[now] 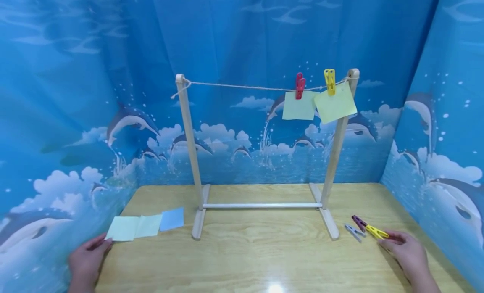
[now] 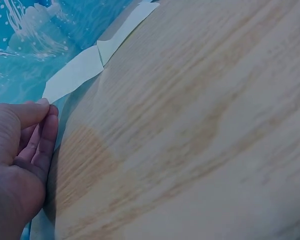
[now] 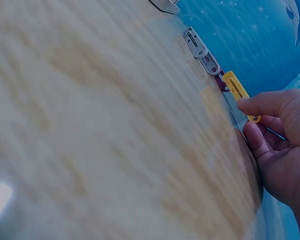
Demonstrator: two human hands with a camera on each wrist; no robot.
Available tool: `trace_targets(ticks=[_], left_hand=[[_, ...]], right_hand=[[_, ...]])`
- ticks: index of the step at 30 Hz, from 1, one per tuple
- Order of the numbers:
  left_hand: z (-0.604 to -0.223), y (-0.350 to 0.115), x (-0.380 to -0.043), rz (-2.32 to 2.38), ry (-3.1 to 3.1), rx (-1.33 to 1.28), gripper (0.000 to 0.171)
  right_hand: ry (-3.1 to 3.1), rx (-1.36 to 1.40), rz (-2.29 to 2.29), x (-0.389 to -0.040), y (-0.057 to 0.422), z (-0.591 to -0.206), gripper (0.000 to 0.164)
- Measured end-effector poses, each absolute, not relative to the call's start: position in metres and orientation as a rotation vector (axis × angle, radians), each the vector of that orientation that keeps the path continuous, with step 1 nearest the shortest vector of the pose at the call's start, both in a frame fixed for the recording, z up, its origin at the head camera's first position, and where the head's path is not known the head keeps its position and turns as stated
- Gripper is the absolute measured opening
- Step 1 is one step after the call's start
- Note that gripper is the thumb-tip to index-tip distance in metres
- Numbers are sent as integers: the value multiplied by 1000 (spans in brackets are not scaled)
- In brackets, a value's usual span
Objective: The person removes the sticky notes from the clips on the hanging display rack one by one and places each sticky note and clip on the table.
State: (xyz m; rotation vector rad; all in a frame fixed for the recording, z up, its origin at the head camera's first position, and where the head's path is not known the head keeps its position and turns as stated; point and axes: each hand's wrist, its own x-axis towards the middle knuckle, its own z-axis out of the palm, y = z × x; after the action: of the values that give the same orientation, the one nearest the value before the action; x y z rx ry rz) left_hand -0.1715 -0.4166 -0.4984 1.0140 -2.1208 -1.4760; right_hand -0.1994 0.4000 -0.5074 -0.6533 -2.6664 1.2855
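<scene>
At the table's left edge my left hand (image 1: 87,259) pinches the near corner of a pale green paper square (image 1: 122,229) between thumb and finger; the left wrist view shows the thumb on the paper (image 2: 72,75). A second pale green square (image 1: 148,225) and a blue square (image 1: 172,219) lie in a row beyond it. On the right, my right hand (image 1: 408,253) grips one end of a yellow clothespin (image 1: 375,231) with thumb and fingers. A bit of red shows by those fingers. Close to its tip lie a dark purple clothespin (image 1: 359,222) and a grey clothespin (image 1: 354,232).
A wooden stand (image 1: 190,146) with a string (image 1: 238,87) between its posts is at the table's middle back. Near its right post, a red clothespin (image 1: 300,86) and a yellow clothespin (image 1: 330,82) hold two paper squares (image 1: 335,103). A dolphin-print curtain (image 1: 242,40) surrounds the table.
</scene>
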Motion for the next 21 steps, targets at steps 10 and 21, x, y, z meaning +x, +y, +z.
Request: trace_targets(ticks=[10, 21], left_hand=[[-501, -413, -172, -1255, -2140, 1051, 41], [-495, -409, -165, -1276, -2090, 1075, 48]], right_hand=[[-2714, -598, 1205, -202, 397, -502, 57], [-2653, -598, 1284, -192, 396, -498, 66]])
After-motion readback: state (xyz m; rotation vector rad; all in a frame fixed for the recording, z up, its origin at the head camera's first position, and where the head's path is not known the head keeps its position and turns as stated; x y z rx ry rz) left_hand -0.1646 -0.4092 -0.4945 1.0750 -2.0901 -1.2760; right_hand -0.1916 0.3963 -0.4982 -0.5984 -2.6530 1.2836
